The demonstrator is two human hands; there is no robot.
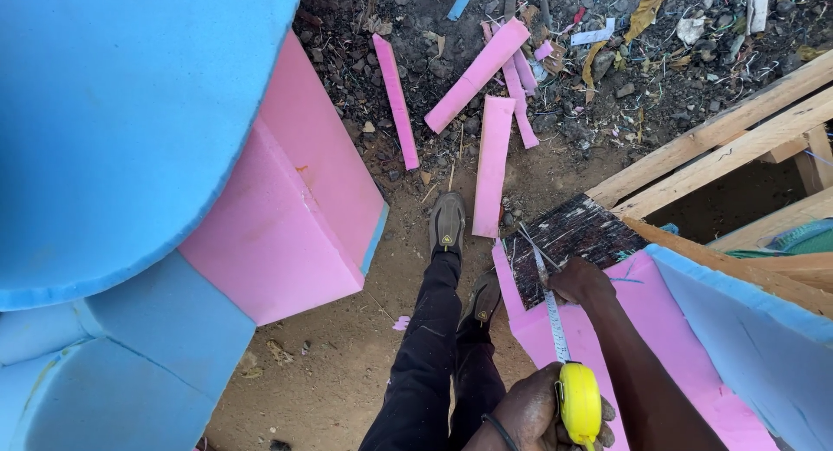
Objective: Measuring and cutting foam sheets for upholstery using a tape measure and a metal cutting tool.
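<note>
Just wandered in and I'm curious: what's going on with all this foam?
A person is measuring a pink foam sheet. The left hand holds a yellow tape measure; the right hand pins the tape's blade at the sheet's far edge. Pink offcuts lie on the dirt, with big blue foam blocks alongside.

My left hand (531, 412) sat low and close to my body, near the bottom of the view, its back turned up toward me. The fingers were curled round into a closed grip, knuckles bunched, and a thin dark band ringed the wrist. My right arm reached out further ahead, the bare forearm running up from the lower edge at a slant toward the left. At its end my right hand (580, 280) was bent down at the wrist, fingers tucked under and pressed to what lay beneath, so I saw only its rounded back. The two hands were apart, left nearer, right beyond.
</note>
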